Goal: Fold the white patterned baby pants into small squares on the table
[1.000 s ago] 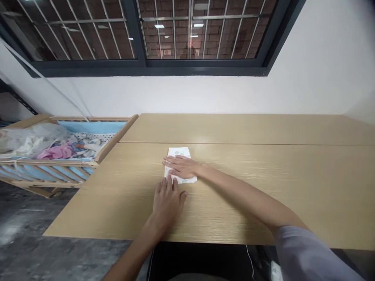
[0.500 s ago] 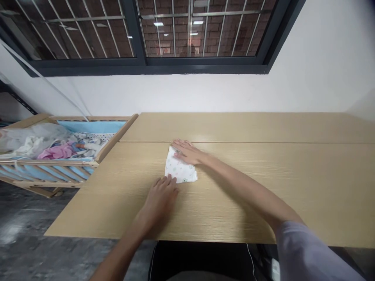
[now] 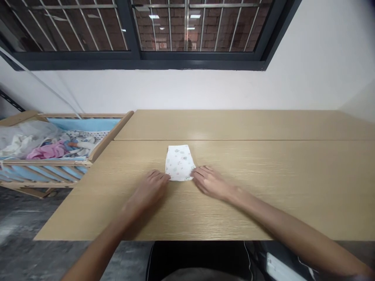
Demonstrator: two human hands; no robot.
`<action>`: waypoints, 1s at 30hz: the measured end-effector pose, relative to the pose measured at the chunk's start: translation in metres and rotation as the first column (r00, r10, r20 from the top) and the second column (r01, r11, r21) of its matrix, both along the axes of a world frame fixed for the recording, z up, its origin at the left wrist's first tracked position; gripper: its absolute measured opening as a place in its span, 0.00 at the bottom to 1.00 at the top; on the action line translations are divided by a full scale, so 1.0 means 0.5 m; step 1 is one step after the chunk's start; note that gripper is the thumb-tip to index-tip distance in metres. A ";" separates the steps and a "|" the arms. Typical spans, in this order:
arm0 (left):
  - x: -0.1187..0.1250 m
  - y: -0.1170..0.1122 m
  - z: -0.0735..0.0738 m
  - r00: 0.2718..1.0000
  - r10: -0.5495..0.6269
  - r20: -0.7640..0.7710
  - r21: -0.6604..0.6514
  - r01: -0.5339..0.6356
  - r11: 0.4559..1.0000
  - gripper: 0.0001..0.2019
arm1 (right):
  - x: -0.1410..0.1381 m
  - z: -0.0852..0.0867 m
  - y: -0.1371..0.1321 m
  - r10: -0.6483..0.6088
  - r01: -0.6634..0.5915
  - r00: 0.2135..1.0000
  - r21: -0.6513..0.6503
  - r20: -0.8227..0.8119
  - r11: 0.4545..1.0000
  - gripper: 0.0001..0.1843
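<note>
The folded cloth [image 3: 179, 163] lay flat on the table [image 3: 263, 164], its near corners touched by the left hand [image 3: 148, 188] and right hand [image 3: 211, 181], fingers apart and clamped on nothing.

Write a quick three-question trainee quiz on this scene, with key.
1. True or false: the left hand and the right hand are both at the near edge of the folded white printed cloth on the wooden table.
2. What colour is the bunched cloth in the wooden cot? A pink, B green, C yellow.
3. Fill in the blank: through the barred window, a ___ wall shows.

Key: 1 true; 2 A; 3 brick.
</note>
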State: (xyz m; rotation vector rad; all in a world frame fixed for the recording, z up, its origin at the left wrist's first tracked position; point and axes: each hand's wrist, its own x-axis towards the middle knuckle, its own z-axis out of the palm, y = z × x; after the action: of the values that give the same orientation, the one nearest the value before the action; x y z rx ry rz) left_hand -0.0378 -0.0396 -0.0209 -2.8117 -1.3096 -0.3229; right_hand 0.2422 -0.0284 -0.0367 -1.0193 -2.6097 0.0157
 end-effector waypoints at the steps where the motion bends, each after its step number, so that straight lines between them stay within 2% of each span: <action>1: 0.006 -0.006 0.006 0.999 0.022 0.027 -0.023 -0.021 1.000 0.11 | 0.001 0.010 -0.010 -0.027 0.026 0.999 -0.041 -0.024 0.999 0.14; 5: 0.029 -0.017 0.035 0.975 0.122 0.186 -0.100 -0.105 0.989 0.09 | 0.005 0.058 -0.029 -0.138 0.085 0.974 -0.280 -0.178 0.956 0.11; 7: 0.042 0.000 0.049 0.959 0.178 0.220 -0.109 -0.157 0.982 0.09 | 0.006 0.071 -0.011 -0.206 0.099 0.943 -0.371 -0.261 0.923 0.10; 9: 0.058 0.036 0.059 0.947 0.239 0.214 -0.100 -0.222 0.970 0.10 | 0.003 0.070 0.028 -0.270 0.122 0.906 -0.412 -0.325 0.903 0.11; 12: 0.084 0.110 0.054 0.929 0.319 0.189 -0.065 -0.313 0.948 0.12 | -0.010 0.046 0.105 -0.357 0.210 0.856 -0.380 -0.374 0.901 0.13; 15: 0.107 0.175 0.025 0.907 0.388 0.164 -0.015 -0.391 0.920 0.14 | -0.028 0.005 0.176 -0.436 0.320 0.805 -0.323 -0.403 0.891 0.14; 17: 0.117 0.202 0.000 0.895 0.423 0.144 0.012 -0.429 0.903 0.14 | -0.038 -0.022 0.206 -0.479 0.371 0.780 -0.319 -0.403 0.872 0.13; 20: 0.120 0.216 -0.028 0.887 0.445 0.127 0.036 -0.452 0.891 0.13 | -0.046 -0.047 0.225 -0.514 0.401 0.768 -0.338 -0.383 0.851 0.14; 23: 0.116 0.212 -0.033 0.895 0.421 0.149 0.067 -0.434 0.898 0.14 | -0.049 -0.039 0.215 -0.516 0.419 0.762 -0.309 -0.391 0.854 0.16; 26: 0.118 0.198 -0.029 0.928 0.319 0.192 0.112 -0.343 0.933 0.20 | -0.053 -0.012 0.184 -0.423 0.404 0.821 -0.134 -0.384 0.905 0.18; 28: 0.124 0.184 -0.034 0.955 0.211 0.209 0.130 -0.241 0.962 0.25 | -0.057 0.000 0.161 -0.299 0.308 0.900 -0.023 -0.316 0.951 0.21; 30: 0.132 0.169 -0.049 0.968 0.125 0.217 0.103 -0.150 0.983 0.31 | -0.059 -0.001 0.145 -0.180 0.184 0.962 -0.003 -0.207 0.983 0.25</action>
State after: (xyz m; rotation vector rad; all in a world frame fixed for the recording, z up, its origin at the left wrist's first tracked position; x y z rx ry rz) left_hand 0.0281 0.0449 -0.0451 -2.6301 -1.4620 -0.6835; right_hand 0.2125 0.0440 -0.0372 -1.1816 -2.3188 0.0533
